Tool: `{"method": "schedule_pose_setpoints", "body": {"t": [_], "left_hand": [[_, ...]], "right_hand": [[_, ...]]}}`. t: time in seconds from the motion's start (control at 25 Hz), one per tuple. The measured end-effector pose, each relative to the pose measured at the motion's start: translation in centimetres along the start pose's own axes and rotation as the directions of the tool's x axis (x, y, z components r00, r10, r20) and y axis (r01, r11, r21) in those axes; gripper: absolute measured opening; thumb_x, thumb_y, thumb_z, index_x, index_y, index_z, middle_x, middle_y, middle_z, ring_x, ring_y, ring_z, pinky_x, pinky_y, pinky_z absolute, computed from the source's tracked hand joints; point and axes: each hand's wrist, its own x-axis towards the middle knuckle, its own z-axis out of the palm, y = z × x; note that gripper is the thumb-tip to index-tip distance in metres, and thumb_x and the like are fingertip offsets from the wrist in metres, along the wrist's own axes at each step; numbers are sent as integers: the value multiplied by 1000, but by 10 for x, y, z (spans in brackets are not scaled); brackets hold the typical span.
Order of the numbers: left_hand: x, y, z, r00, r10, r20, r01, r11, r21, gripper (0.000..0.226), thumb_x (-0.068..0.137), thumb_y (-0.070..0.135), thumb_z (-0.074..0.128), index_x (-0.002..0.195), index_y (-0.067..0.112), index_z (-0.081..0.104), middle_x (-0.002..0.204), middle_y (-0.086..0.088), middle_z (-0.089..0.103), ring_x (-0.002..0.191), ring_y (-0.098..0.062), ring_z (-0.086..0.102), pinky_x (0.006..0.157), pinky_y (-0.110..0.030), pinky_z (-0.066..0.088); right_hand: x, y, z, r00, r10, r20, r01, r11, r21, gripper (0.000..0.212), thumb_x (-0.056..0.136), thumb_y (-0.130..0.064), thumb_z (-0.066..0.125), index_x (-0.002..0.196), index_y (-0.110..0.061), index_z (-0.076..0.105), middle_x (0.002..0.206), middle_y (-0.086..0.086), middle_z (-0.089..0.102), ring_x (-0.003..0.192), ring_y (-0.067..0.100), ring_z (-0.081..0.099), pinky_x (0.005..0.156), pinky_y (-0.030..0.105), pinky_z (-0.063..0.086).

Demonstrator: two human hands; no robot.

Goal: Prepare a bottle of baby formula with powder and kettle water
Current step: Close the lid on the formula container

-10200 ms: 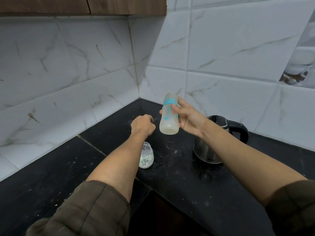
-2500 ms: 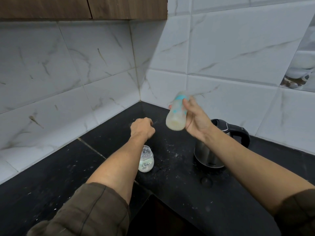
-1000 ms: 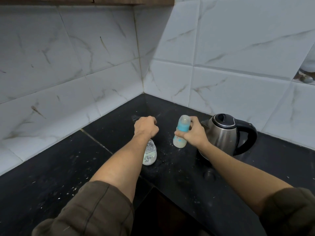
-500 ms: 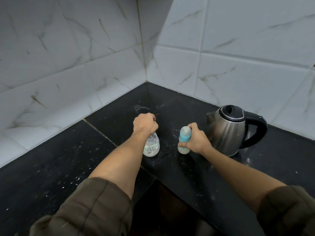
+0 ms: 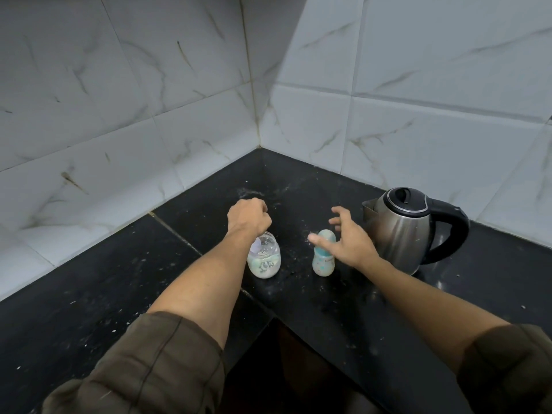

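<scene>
The right hand (image 5: 349, 237) has just let go of the small translucent baby bottle with the pale blue collar and domed cap (image 5: 323, 258). A moment ago its fingers were wrapped round the bottle as it came down. Now they are spread and relaxed, just above and behind it, and the thumb reaches past the cap. The bottle stands upright on its own, with milky liquid showing in its lower half, between the kettle and the jar. Capped, mixed and set down, it looks as good as finished.

The left hand (image 5: 248, 218) has not moved. It hangs as a closed fist over the short clear round jar of white powder (image 5: 264, 259), with nothing visible in it.

The polished black stone counter (image 5: 343, 318) turns a corner here and is speckled with white powder, thickest around the two vessels. A stainless steel electric kettle with a black lid and handle (image 5: 400, 231) stands just right of the bottle. Glossy white marble-veined tiles (image 5: 149, 100) line both walls.
</scene>
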Motion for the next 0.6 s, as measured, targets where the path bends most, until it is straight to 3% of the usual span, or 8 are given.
{"method": "schedule_pose_setpoints", "body": {"t": [0.08,0.16,0.36,0.6], "left_hand": [[0,-4,-8,1000,-3,-20,3,1000,-14,34,95,19,58,126,23,73,117,-3,75,108,-25,68,90,-38,58],[1,-11,-19,999,-8,-49,6,1000,-22,34,97,20,58,128,22,71,120,-4,74,110,-25,68,91,-38,56],[4,-41,-41,992,-63,-107,60,998,-37,36,97,20,56,131,23,69,120,-4,74,113,-27,66,91,-38,53],[8,-96,-34,984,-164,-70,158,984,-87,40,98,19,54,137,23,66,127,-3,72,118,-26,65,94,-38,52]], "right_hand": [[9,-20,-8,979,-91,-181,94,996,9,86,82,-73,67,148,-27,37,128,-9,60,115,12,60,95,39,53],[24,-52,-11,962,-152,-227,152,988,-17,66,91,-61,66,142,-24,47,119,-7,64,106,13,63,92,37,54],[68,-124,20,980,-133,145,155,977,-150,46,88,-48,74,126,-23,63,103,-6,74,101,18,69,96,42,55],[98,-160,86,936,-97,338,214,920,-329,44,83,-40,80,121,-22,68,115,2,70,105,23,67,93,38,55]]}}
